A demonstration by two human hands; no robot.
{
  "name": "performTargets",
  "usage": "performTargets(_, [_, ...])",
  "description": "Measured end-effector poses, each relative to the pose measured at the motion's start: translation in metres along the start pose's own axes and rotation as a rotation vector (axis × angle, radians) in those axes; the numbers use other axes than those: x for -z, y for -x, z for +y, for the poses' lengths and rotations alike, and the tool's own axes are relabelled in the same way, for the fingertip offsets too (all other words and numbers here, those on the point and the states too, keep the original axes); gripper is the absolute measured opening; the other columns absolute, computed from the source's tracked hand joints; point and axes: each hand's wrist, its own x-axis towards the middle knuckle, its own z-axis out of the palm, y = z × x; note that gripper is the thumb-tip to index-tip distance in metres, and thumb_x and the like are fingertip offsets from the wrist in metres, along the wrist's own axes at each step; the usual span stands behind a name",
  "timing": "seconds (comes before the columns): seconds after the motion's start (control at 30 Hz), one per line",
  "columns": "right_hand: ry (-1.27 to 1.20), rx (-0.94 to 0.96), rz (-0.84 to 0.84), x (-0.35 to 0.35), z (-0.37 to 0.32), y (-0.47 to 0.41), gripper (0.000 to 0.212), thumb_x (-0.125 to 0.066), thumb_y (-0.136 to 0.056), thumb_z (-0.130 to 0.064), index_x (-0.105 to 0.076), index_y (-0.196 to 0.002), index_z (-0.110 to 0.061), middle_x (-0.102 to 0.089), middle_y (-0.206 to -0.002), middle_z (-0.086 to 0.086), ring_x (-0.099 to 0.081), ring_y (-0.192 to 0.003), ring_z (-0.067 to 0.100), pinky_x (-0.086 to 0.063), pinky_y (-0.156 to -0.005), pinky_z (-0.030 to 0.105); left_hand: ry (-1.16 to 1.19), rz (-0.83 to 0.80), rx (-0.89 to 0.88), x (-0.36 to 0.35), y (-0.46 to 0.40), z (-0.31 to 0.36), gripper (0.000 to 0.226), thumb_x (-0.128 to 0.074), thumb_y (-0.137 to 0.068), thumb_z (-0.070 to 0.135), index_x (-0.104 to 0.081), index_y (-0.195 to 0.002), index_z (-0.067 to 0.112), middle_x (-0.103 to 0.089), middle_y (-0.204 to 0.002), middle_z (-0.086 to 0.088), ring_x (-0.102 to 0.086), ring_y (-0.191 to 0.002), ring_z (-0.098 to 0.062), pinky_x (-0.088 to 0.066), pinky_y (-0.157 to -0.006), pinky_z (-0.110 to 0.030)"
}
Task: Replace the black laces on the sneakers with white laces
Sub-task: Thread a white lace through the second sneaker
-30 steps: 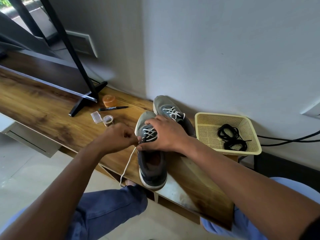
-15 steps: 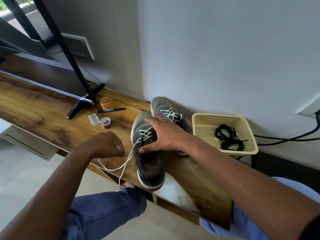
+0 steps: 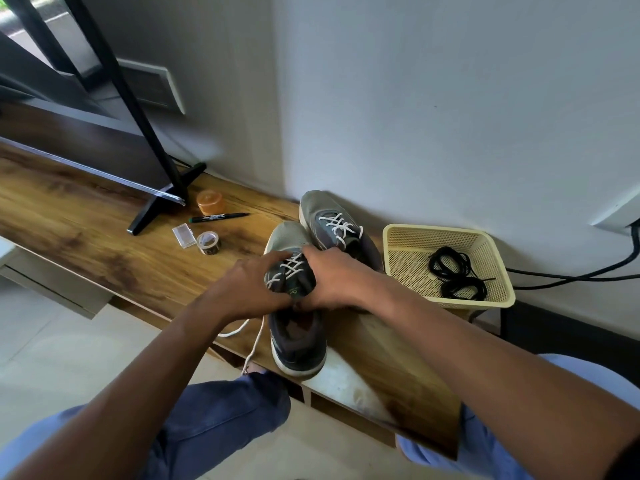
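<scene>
Bright, even daylight, entering from the glazed opening at upper left. Soft shadow behind the grey mesh sneakers (image 3: 341, 230) against the pale painted wall (image 3: 450, 98). Mild sheen along the glossy brown wooden shelf (image 3: 86, 220). Strong wide-angle bending at the edges, stretching both forearms. Slightly soft throughout; sharper near centre.

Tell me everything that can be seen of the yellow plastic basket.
The pale yellow plastic basket is rectangular, with perforated mesh walls and floor and a solid rolled rim. It stands upright on the wooden shelf, close to the white wall, to the right of the two grey sneakers. Inside lie coiled black laces. Neither hand touches it.
</scene>
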Motion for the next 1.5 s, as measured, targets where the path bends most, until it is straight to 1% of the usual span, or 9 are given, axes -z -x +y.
performTargets(0.3, [-0.227,-0.047,0.053,0.002,0.007,-0.004,0.092,-0.092,-0.073,-0.031,-0.045,-0.151,-0.024,-0.064,-0.136,0.005,-0.061,-0.124,0.023,-0.049,-0.102,0.031,-0.053,0.179,0.123,0.003,-0.001,-0.003,0.079,-0.078,-0.078,0.025,-0.050,-0.150,0.045,-0.066,-0.138,0.000,-0.058,-0.102,-0.013,-0.041,-0.065,-0.020])
performTargets(0.47, [-0.194,-0.011,0.078,0.000,0.007,-0.002,0.080,-0.089,-0.075,-0.039,-0.052,-0.143,-0.021,-0.068,-0.128,0.006,-0.065,-0.117,0.024,-0.052,-0.100,0.038,0.085,0.089,0.124,0.007,0.002,-0.008,0.072,-0.079,-0.086,0.044,-0.045,-0.149,0.040,-0.063,-0.131,0.010,-0.069,-0.102,-0.016,-0.054,-0.072,-0.025])
performTargets(0.57, [-0.195,-0.010,0.118,0.005,0.007,-0.003,0.073,-0.083,-0.078,-0.054,-0.057,-0.139,-0.022,-0.069,-0.124,0.000,-0.065,-0.111,0.018,-0.051,-0.092,0.031,0.520,0.091,0.274,0.025,0.001,-0.014,0.030,-0.063,-0.098,0.054,-0.064,-0.117,0.031,-0.074,-0.112,-0.002,-0.075,-0.090,-0.026,-0.066,-0.075,-0.046])
performTargets(0.63, [-0.183,-0.009,0.181,0.008,0.009,-0.004,0.063,-0.078,-0.082,-0.058,-0.063,-0.131,-0.022,-0.069,-0.115,-0.002,-0.065,-0.102,0.015,-0.049,-0.083,0.028,0.422,0.119,0.293,0.028,-0.002,-0.014,0.018,-0.059,-0.103,0.041,-0.071,-0.099,0.028,-0.077,-0.096,-0.005,-0.075,-0.085,-0.027,-0.065,-0.079,-0.049])
performTargets(0.83, [-0.265,0.061,0.302,0.006,-0.003,-0.008,0.021,-0.073,-0.092,-0.034,-0.074,-0.107,-0.019,-0.073,-0.091,-0.005,-0.068,-0.087,0.012,-0.057,-0.086,0.039,0.180,0.040,0.246,0.017,-0.008,-0.015,0.025,-0.070,-0.096,0.023,-0.069,-0.072,0.015,-0.069,-0.080,-0.009,-0.062,-0.079,-0.025,-0.055,-0.081,-0.046])
performTargets(1.1, [-0.410,0.100,0.191,0.010,-0.019,-0.014,0.051,-0.073,-0.092,-0.020,-0.059,-0.141,-0.023,-0.067,-0.130,-0.006,-0.064,-0.113,0.010,-0.048,-0.103,0.027,0.505,0.243,0.132,0.040,-0.012,0.013,0.047,-0.061,-0.103,0.042,-0.068,-0.067,0.013,-0.065,-0.067,-0.003,-0.058,-0.063,-0.009,-0.047,-0.073,-0.031])
performTargets(1.2, [-0.600,0.131,0.133,0.010,-0.025,-0.013,0.056,-0.070,-0.092,-0.005,-0.054,-0.145,-0.016,-0.068,-0.129,0.002,-0.066,-0.106,0.012,-0.052,-0.100,0.028,0.615,0.386,0.010,0.048,-0.011,0.025,0.058,-0.063,-0.103,0.045,-0.059,-0.069,-0.002,-0.054,-0.070,-0.029,-0.051,-0.065,-0.026,-0.044,-0.070,-0.036])
performTargets(1.33, [-0.805,0.196,0.148,0.016,-0.031,-0.004,0.041,-0.072,-0.093,-0.003,-0.063,-0.130,-0.014,-0.072,-0.115,0.007,-0.070,-0.108,0.023,-0.056,-0.096,0.036,0.781,0.461,-0.116,0.057,-0.013,0.041,0.063,-0.058,-0.104,0.043,-0.052,-0.074,-0.012,-0.045,-0.070,-0.017,-0.043,-0.067,-0.031,-0.041,-0.068,-0.040])
performTargets(1.5, [-0.974,0.235,0.287,0.031,-0.047,-0.002,0.013,-0.070,-0.098,-0.012,-0.072,-0.105,-0.002,-0.071,-0.092,0.010,-0.062,-0.074,0.017,-0.052,-0.069,0.027,1.028,0.442,-0.145,0.074,-0.017,0.057,0.052,-0.049,-0.105,0.040,-0.065,-0.059,0.022,-0.050,-0.071,-0.011,-0.047,-0.067,-0.022,-0.038,-0.064,-0.037])
